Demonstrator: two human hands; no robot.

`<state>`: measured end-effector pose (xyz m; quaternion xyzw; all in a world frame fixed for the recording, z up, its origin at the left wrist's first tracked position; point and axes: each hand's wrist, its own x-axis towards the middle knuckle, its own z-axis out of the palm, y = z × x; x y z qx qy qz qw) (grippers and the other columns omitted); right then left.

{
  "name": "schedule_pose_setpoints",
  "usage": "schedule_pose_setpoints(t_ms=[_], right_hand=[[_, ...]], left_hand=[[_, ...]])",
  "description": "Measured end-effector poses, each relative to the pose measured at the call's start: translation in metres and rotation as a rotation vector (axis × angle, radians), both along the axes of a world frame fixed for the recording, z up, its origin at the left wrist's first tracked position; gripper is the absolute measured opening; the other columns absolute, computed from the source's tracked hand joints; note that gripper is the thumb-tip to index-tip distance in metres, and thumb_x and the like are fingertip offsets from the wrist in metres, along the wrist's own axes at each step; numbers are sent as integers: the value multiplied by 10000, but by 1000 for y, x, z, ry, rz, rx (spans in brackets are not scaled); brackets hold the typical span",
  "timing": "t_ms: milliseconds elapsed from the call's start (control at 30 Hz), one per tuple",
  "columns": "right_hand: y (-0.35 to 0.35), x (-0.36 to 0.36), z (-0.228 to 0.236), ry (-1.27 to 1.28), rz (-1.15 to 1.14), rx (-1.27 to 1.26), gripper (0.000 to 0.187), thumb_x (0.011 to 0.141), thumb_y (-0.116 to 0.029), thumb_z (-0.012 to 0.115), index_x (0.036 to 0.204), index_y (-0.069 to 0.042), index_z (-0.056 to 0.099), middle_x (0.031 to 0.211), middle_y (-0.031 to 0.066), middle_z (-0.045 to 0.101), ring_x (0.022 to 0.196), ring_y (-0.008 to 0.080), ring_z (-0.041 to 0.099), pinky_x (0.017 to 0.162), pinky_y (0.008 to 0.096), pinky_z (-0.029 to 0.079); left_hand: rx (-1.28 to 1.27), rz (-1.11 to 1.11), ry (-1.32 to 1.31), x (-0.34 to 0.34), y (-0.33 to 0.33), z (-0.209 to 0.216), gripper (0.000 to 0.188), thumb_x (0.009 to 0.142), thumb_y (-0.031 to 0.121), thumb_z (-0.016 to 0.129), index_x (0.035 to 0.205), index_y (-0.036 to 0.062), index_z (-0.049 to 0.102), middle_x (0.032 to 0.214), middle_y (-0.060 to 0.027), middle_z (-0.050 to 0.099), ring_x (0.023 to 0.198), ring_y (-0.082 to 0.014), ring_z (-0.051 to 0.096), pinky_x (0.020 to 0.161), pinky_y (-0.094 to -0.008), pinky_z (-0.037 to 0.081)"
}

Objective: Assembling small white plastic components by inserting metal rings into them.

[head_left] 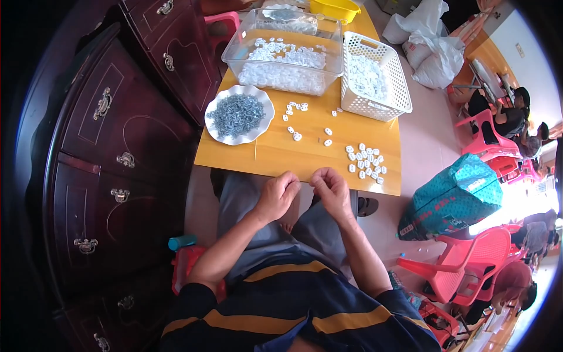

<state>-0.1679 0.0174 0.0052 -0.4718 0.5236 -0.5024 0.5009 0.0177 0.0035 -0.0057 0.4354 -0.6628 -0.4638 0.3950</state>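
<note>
My left hand (278,196) and my right hand (332,190) are at the near edge of the wooden table (281,157), a little apart. Fingers and thumb are pinched together on each; whatever lies between them is too small to make out. Beyond my left hand, a thin stick (255,149) lies beside a white scalloped plate (240,140) heaped with small grey metal pins (237,114). Past my right hand sits a cluster of small white plastic pieces (366,161). A few more loose white pieces (297,136) are scattered mid-table.
Farther back stand a clear plastic box (233,57) and a white perforated basket (375,110), both with many white pieces. A yellow basin (337,8) is behind them. Dark cabinets (111,123) line the left; a teal bag (448,196) and pink chairs (469,258) are right. Other people sit farther off.
</note>
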Motion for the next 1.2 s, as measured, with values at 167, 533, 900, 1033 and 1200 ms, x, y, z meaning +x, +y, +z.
schedule_pose_setpoints(t_ms=[167, 533, 900, 1033, 1200], right_hand=[[-32, -18, 22, 779, -188, -318, 61, 898, -91, 681, 906, -40, 649, 844, 124, 681, 681, 293, 677, 631, 382, 538], [-75, -43, 7, 1195, -179, -294, 89, 898, -151, 646, 943, -103, 705, 921, 114, 685, 787, 363, 683, 704, 481, 547], [-74, -14, 22, 1056, -152, -434, 98, 899, -147, 670, 986, -117, 703, 942, 112, 688, 823, 342, 688, 714, 447, 560], [-83, 2, 20, 1070, -107, -421, 113, 900, -151, 661, 1000, -114, 699, 960, 114, 690, 842, 342, 690, 729, 448, 565], [-93, 17, 21, 1043, -86, -402, 115, 898, -164, 665, 985, -100, 703, 961, 115, 693, 846, 342, 693, 733, 447, 564]], left_hand=[[-57, -18, 34, 7, 4, -15, 138, 1000, 98, 568, 901, 6, 592, 715, -29, 599, 604, -90, 551, 561, -262, 453], [154, 28, 141, 26, 12, -20, 113, 967, 99, 627, 911, 2, 619, 724, -42, 624, 665, -106, 584, 624, -290, 476], [177, 19, 143, 30, 16, -19, 115, 960, 96, 626, 882, 13, 614, 699, -21, 601, 618, -82, 547, 582, -270, 456], [197, 22, 151, 31, 17, -15, 116, 953, 99, 630, 878, 11, 617, 704, -27, 611, 622, -92, 557, 586, -281, 465], [237, 27, 129, 37, 16, -11, 118, 950, 112, 636, 888, 12, 631, 718, -29, 634, 636, -98, 586, 597, -280, 477]])
